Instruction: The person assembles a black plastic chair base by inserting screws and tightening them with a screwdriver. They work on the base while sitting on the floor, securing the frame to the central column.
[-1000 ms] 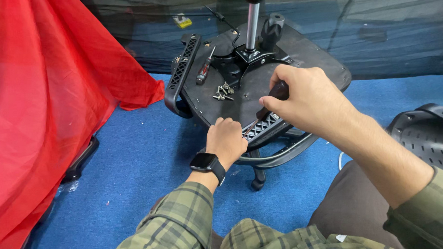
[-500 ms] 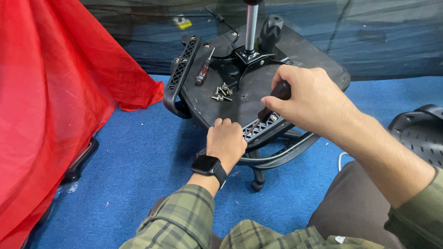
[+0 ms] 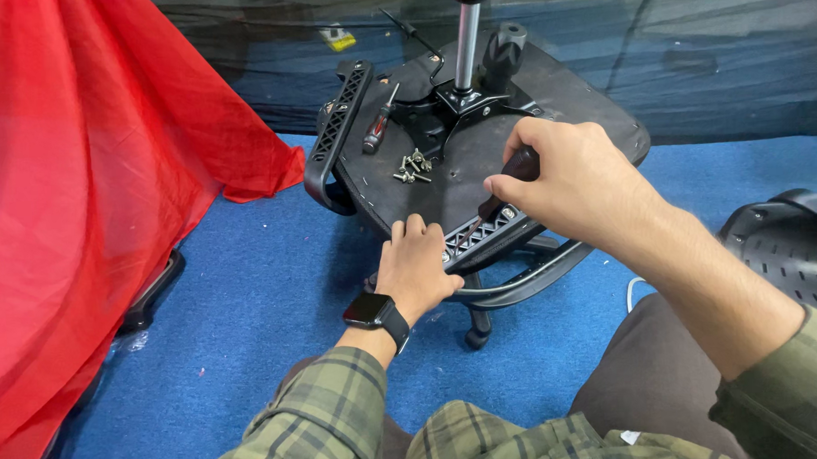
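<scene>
Blue carpeted floor (image 3: 248,298), with red fabric (image 3: 90,177) hanging at the left and a dark mesh curtain behind. An office chair lies overturned on it, the underside of its black seat base (image 3: 479,164) facing up and the metal gas-lift column (image 3: 465,46) standing out of the middle.

Right hand (image 3: 570,183): fingers clenched around the dark handle of a screwdriver (image 3: 498,195), whose shaft slants down to the slotted armrest bracket (image 3: 486,236) at the seat's near edge. Left hand (image 3: 416,270): fingers curled over that same edge just beside the tip, pressing the seat steady; a smartwatch (image 3: 375,312) sits on the wrist.

Further out: a cluster of loose screws (image 3: 413,166) on the seat base, a 2nd screwdriver with a red-and-black handle (image 3: 378,122) near the far armrest (image 3: 337,132), and a perforated backrest panel (image 3: 789,243) at the right.

Hazards, as judged: the tip could slip out of the screw head and strike the left fingers, which are very close. The sloping seat could shed the loose screws onto the carpet if jolted.
</scene>
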